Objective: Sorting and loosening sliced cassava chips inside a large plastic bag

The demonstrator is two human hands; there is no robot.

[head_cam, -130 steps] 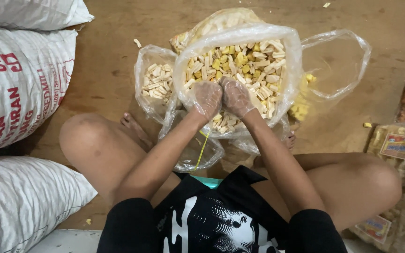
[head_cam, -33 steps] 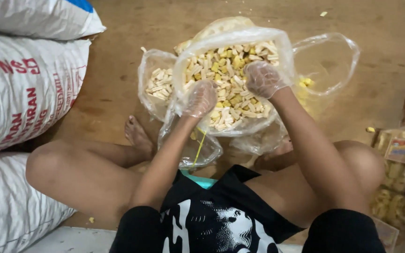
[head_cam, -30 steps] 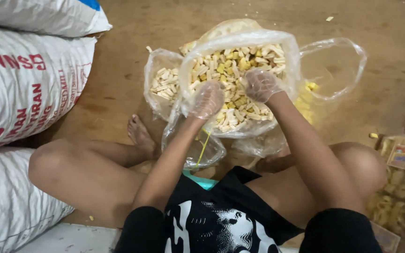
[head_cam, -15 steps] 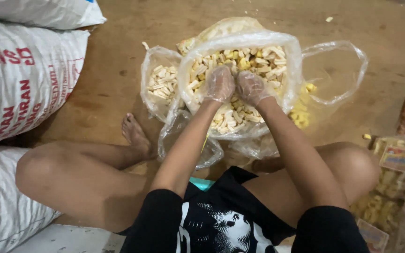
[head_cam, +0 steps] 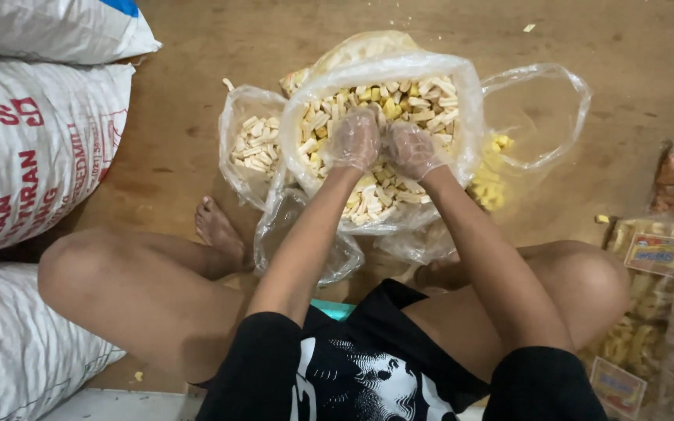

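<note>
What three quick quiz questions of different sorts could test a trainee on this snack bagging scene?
1. True or false: both hands, the left hand and the right hand, wear thin clear plastic gloves.
2. Where are the two hands? A) in the big clear bag of snack pieces B) on the white woven sacks C) on the packed snack packets
3. Fill in: the smaller bag of pale snack sticks lies on the person's ___ side of the big bag.

Key: 1 true; 2 A; 3 left.
</note>
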